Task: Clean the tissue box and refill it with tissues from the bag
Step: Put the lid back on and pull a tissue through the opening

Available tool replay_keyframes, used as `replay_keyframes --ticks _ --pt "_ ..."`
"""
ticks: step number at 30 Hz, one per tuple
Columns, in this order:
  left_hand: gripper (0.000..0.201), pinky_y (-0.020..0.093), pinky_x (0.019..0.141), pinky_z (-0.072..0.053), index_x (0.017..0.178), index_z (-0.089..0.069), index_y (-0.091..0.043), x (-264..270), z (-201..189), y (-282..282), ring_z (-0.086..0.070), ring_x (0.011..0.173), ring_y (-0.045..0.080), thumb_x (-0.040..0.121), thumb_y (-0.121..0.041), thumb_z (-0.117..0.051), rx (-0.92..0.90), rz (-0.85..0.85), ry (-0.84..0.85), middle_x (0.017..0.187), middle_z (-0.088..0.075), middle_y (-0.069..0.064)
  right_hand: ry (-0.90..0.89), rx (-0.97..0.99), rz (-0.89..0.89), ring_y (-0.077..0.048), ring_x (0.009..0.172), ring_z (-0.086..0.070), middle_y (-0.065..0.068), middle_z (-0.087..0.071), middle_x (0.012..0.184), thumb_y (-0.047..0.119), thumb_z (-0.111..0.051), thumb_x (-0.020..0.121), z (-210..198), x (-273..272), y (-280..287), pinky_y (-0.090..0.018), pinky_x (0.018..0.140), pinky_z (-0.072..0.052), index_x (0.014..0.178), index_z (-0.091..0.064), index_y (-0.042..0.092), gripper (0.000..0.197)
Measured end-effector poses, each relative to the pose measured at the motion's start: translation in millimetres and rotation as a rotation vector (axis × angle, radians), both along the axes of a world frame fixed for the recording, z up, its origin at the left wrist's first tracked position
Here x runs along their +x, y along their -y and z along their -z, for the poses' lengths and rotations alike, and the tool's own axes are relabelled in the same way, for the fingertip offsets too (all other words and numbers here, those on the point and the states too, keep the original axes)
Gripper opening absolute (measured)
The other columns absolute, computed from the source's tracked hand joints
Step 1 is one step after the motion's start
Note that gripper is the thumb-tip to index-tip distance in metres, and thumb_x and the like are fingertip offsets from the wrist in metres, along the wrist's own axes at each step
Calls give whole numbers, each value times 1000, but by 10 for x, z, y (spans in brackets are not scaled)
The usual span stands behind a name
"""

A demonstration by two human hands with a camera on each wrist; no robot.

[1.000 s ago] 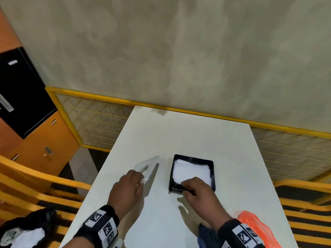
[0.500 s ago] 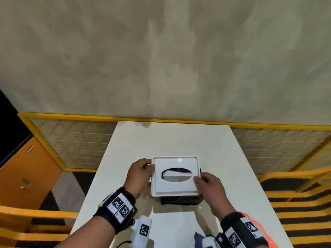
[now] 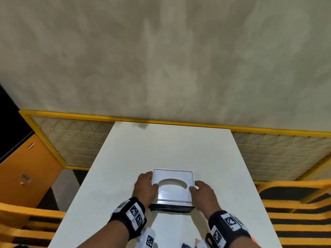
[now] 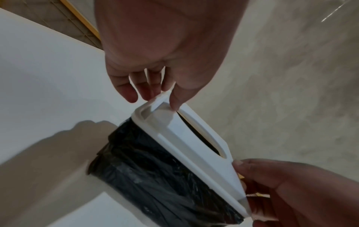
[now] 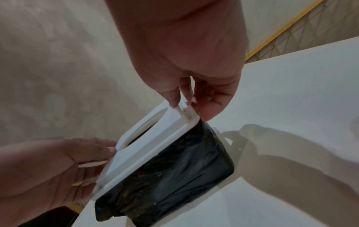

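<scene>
The black tissue box (image 3: 172, 208) stands on the white table (image 3: 170, 149), near its front edge. A white lid (image 3: 172, 193) with an oval slot sits on top of the box. My left hand (image 3: 151, 179) pinches the lid's left edge, thumb on top and fingers at the side. My right hand (image 3: 196, 186) pinches the right edge the same way. In the left wrist view my fingertips (image 4: 149, 95) close on the lid (image 4: 194, 145) above the black box (image 4: 159, 176). In the right wrist view the lid (image 5: 155, 141) caps the box (image 5: 174, 176). The tissues inside are hidden.
A yellow mesh fence (image 3: 71, 140) runs behind the table, under a plaster wall. An orange cabinet (image 3: 26, 172) stands at the left. Yellow chair rails (image 3: 295, 212) flank both sides. Something orange (image 3: 253, 238) and something blue (image 3: 184, 245) lie at the table's near edge.
A second ago the lid lay left of the open box under my left hand. Both hands have since carried it over the box and lowered it onto the top.
</scene>
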State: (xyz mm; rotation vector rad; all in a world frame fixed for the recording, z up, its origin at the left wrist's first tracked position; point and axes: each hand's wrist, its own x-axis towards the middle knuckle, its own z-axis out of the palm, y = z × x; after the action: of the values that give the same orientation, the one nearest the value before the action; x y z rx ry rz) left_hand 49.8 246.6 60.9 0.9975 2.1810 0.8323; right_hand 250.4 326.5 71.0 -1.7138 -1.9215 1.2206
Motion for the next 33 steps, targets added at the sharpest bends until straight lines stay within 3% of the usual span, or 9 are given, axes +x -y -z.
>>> replay_keyframes --ticks 9,11,13,15,18,20,23,29,33 --pt "20 43 91 -54 108 -61 -10 -4 200 -5 -63 99 34 91 -18 -57 3 25 40 108 -57 15 125 -2 -17 -28 86 -58 -18 -65 101 16 -45 99 131 -42 -47 -30 68 -46 104 -62 1 23" --pt "45 39 104 -46 136 -51 -12 -3 186 7 -55 119 33 95 -27 -58 -37 93 20 127 -50 13 164 3 -21 -32 97 -61 -17 -64 109 18 -42 99 120 -19 -44 -32 74 -48 112 -59 5 25" --pt "85 38 115 -32 158 -15 -14 2 178 48 -34 140 35 94 -46 -60 -140 228 -19 154 -30 11 144 -32 -14 -30 108 -59 -15 -58 125 11 -40 98 115 -15 -18 -32 85 -47 122 -56 5 29" --pt "116 45 118 -26 159 10 -16 30 232 120 -18 148 37 83 -66 -62 -208 327 -46 166 -6 5 147 -32 -21 -28 110 -57 -15 -53 131 8 -39 98 148 -4 15 -29 88 -45 129 -52 6 33" --pt "135 56 117 -27 154 25 -21 45 403 180 -9 151 36 68 -81 -60 -240 359 -70 168 11 -1 231 98 -46 -33 97 -61 -16 -62 111 22 -36 102 273 -43 43 -34 78 -48 127 -51 8 33" --pt "136 61 117 -23 153 27 -23 42 451 177 0 153 36 67 -83 -59 -252 345 -74 168 14 -3 207 95 -43 -34 97 -61 -17 -63 109 24 -35 103 316 -62 44 -37 77 -48 130 -48 9 34" --pt "135 65 117 -20 153 27 -25 34 425 165 11 153 35 68 -81 -62 -283 338 -47 167 14 -8 195 35 -86 -33 114 -57 -17 -60 127 19 -32 105 282 -71 49 -36 90 -45 141 -41 8 38" --pt "135 68 115 -18 150 29 -36 72 321 176 11 154 34 65 -81 -65 -307 287 -29 168 -5 -11 156 -24 -103 -30 124 -52 -12 -54 140 22 -30 107 334 -43 -13 -30 96 -41 147 -36 10 42" --pt "133 70 115 -13 147 33 -41 81 276 186 12 154 33 65 -83 -62 -345 289 -30 168 -4 -11 131 -63 -106 -28 132 -45 -7 -45 149 28 -29 107 434 -3 -63 -33 109 -36 152 -30 16 47"
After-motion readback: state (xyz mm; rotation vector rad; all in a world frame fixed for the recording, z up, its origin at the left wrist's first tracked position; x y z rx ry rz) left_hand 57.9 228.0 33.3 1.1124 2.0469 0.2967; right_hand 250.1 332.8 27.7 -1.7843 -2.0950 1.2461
